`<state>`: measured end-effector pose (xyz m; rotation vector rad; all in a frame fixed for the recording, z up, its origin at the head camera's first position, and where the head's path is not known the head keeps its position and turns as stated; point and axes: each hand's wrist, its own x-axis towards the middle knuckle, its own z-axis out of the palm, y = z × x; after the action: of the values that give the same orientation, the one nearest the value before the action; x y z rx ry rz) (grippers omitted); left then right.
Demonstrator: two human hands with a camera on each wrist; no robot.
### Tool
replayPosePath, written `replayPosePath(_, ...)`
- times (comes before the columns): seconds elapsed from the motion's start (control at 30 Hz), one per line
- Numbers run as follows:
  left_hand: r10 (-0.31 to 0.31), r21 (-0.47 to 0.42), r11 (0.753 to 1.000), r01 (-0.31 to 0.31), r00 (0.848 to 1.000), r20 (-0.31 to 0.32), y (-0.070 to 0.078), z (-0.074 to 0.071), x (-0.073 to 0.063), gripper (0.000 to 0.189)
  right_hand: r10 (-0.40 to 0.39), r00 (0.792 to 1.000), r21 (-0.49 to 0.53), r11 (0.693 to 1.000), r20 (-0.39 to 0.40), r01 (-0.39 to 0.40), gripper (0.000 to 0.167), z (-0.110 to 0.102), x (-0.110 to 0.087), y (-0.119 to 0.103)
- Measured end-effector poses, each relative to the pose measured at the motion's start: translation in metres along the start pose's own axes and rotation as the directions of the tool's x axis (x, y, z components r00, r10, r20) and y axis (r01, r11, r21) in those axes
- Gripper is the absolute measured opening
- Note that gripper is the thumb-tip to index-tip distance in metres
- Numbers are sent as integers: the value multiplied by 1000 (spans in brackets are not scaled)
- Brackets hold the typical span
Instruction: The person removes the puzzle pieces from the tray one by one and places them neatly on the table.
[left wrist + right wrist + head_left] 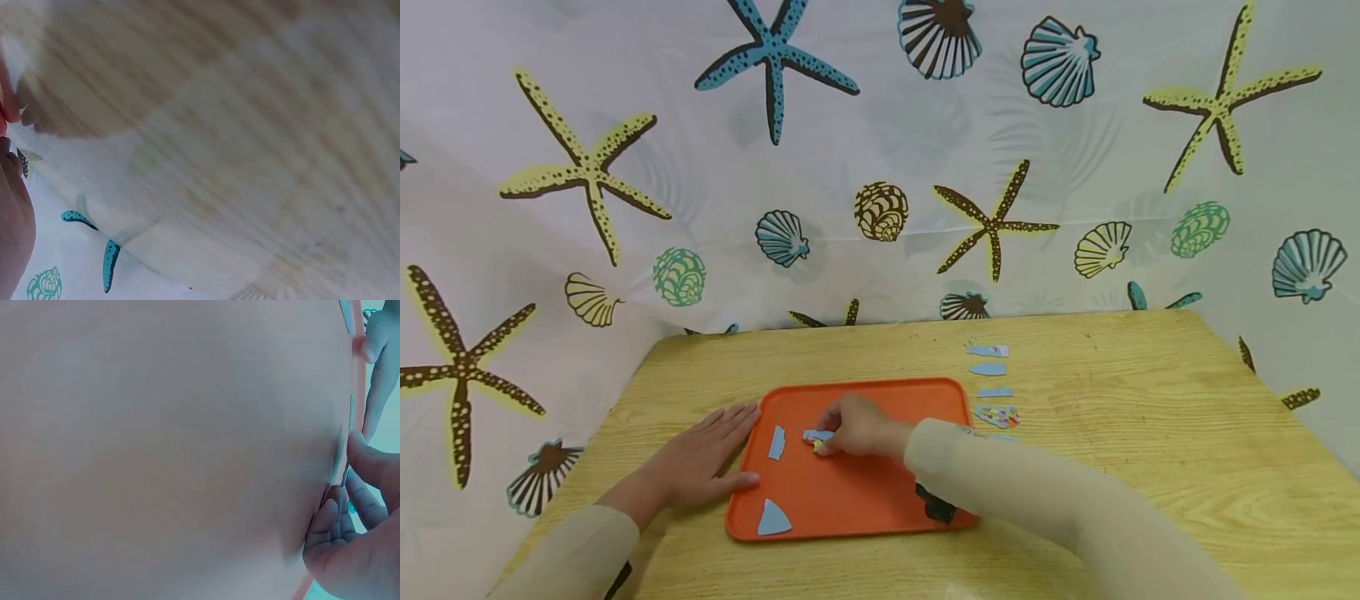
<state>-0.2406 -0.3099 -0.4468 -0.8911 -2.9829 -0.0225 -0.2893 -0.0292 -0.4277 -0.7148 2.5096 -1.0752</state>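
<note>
Over the middle of an orange tray (865, 508), my right hand (859, 427) pinches a small flat piece (818, 447) with some yellow on it between thumb and fingers. Another flat piece, light blue with a pinkish part (815, 435), shows right at those fingertips. The right wrist view shows the right hand (359, 519) with the thin piece edge-on at the thumb. My left hand (707, 458) lies flat with straight fingers at the tray's left rim. Two light blue pieces, a narrow one (777, 442) and a wedge-shaped one (773, 518), lie on the tray's left side.
Right of the tray, several flat pieces form a column on the wooden table (1187, 433), among them a light blue one (988, 368) and a multicoloured one (997, 416). A curtain (850, 275) printed with shells and starfish hangs behind the table.
</note>
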Motion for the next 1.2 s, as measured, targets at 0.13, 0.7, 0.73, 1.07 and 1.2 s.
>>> replayPosePath(0.13,-3,1,1000,3,1000,5,1,-2,0,92,-4,1000,44,999,3,4,23,-2,0,0)
replayPosePath(0.7,-15,-12,1000,16,1000,16,2,-1,0,94,-84,996,149,986,13,81,25,-15,-15,0)
replayPosePath(0.73,-15,-14,1000,15,1000,17,2,0,0,94,-87,996,151,985,17,84,25,-16,-16,0)
replayPosePath(1.07,0,-8,1000,0,1000,6,0,0,0,93,-128,991,180,976,30,121,27,-47,-42,-3)
replayPosePath(1.2,-5,-12,1000,5,1000,13,0,0,0,94,-146,989,172,975,21,141,28,-57,-53,2)
